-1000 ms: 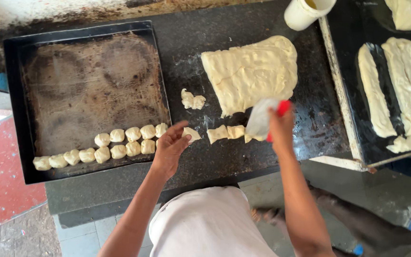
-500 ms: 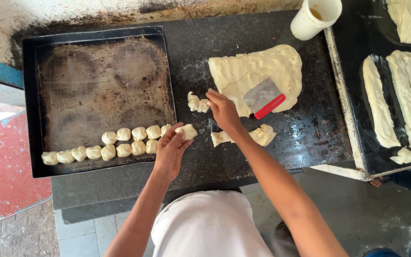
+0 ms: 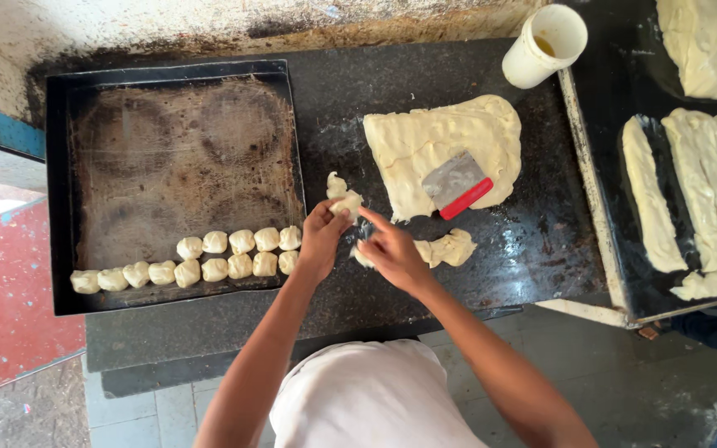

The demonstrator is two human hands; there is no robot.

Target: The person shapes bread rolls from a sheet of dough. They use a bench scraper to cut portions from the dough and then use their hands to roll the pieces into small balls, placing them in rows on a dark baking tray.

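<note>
**Two hands at a small piece of dough on the dark counter**

The left hand (image 3: 322, 239) pinches a small pale lump of dough (image 3: 347, 202) between thumb and fingertips, just off the right edge of the black metal baking tray (image 3: 60, 191). The right hand (image 3: 392, 249) lies close beside it, fingers stretched out and holding nothing; it partly covers a short pale strip of cut dough (image 3: 450, 247), so the strip's left end cannot be made out. Another small scrap of dough (image 3: 335, 182) sits just above the pinched lump.

Along the tray's near edge run two rows of small rounded dough balls (image 3: 209, 259). Right of the hands lies a flat pale sheet of dough (image 3: 425, 137), with a metal-bladed scraper with a red handle (image 3: 458, 184) resting on it. A white plastic cup (image 3: 541, 46) holding yellowish liquid stands beyond.

At the far right, a second dark tray (image 3: 616, 91) with long dough strips (image 3: 707, 191) is cut off by the frame.

The dark stone countertop (image 3: 533, 241) is floured and shiny in patches; behind it is a stained wall (image 3: 209, 21), and below, grey floor tiles (image 3: 624, 390).
</note>
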